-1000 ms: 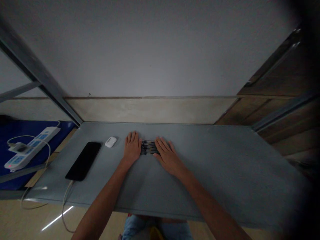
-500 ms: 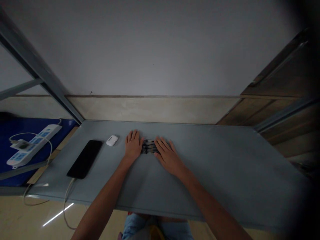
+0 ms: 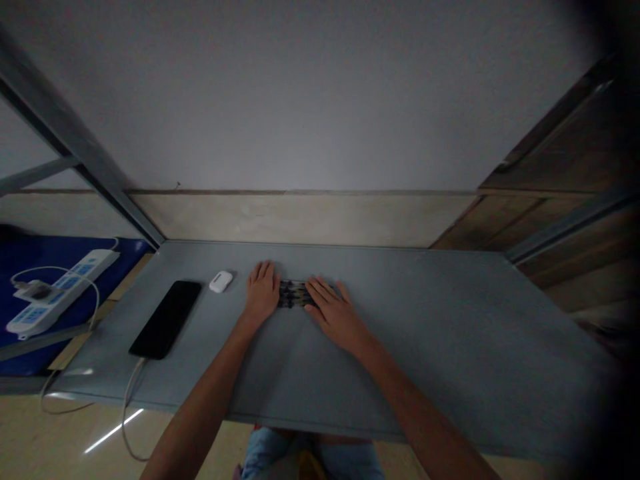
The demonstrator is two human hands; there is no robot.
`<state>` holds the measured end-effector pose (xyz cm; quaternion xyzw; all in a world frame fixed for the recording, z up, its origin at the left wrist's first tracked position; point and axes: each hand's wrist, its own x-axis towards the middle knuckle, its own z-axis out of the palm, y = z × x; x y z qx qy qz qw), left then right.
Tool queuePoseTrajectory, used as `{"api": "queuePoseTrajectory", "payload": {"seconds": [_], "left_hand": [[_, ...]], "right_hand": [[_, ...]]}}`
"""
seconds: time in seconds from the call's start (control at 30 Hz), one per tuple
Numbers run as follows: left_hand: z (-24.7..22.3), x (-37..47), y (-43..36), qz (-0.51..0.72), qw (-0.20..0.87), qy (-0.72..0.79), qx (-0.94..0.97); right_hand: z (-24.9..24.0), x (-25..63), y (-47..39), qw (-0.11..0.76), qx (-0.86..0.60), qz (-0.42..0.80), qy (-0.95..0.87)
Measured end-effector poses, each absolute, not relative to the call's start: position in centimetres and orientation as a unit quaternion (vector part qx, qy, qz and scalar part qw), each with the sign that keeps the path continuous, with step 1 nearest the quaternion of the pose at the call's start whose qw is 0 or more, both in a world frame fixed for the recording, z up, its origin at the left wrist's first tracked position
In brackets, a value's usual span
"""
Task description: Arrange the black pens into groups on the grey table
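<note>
Several thin dark pieces [image 3: 293,294] lie side by side on the grey table [image 3: 430,333], in a small bundle between my hands; what they are is too small to tell. My left hand [image 3: 262,292] rests palm down at the bundle's left end, fingers stretched forward. From the right, my right hand [image 3: 334,309] lies flat, its fingertips over the bundle's right end and its thumb a little apart. Neither hand is closed round anything.
Left of my hands lie a small white case [image 3: 221,281] and a black phone [image 3: 167,320] with a cable hanging over the front edge. A white power strip [image 3: 63,293] sits on a blue surface at far left. A wall [image 3: 310,220] stands behind the table.
The view has shifted slightly. My left hand has moved a little left off the bundle's end, so more of the dark pieces shows. My right hand stays over the right end.
</note>
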<state>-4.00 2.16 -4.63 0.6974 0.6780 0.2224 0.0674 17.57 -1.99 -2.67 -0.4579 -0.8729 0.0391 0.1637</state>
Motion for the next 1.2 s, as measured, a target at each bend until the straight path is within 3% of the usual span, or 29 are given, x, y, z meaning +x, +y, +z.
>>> {"api": "queuePoseTrajectory", "payload": {"seconds": [0.43, 1.2], "left_hand": [[-3.5, -6.1, 2.1, 0.187, 0.153, 0.616, 0.75], [-2.9, -6.1, 2.0, 0.17, 0.164, 0.615, 0.753]], "right_hand": [[-1.4, 17.6, -2.1, 0.199, -0.413, 0.041, -0.888], [-0.9, 17.8, -1.9, 0.268, -0.366, 0.083, -0.887]]}}
